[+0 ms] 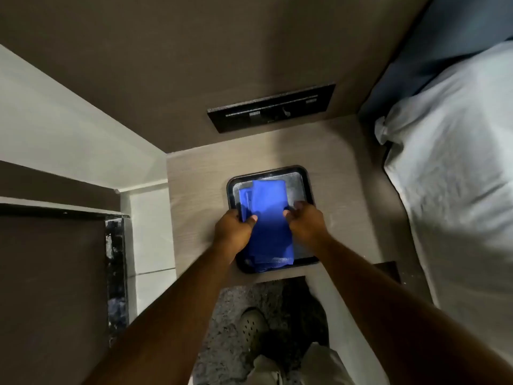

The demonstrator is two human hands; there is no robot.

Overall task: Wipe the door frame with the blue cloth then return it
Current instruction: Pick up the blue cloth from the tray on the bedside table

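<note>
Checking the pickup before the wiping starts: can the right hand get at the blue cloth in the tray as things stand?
Probably yes. The right hand is already at the right edge of the blue cloth lying in the black tray, with nothing between them; the left hand grips the opposite edge.

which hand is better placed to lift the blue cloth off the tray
Left, probably. The left hand already has its thumb over the blue cloth edge, gripping it above the tray. The right hand only touches the opposite edge with curled fingers.
</note>
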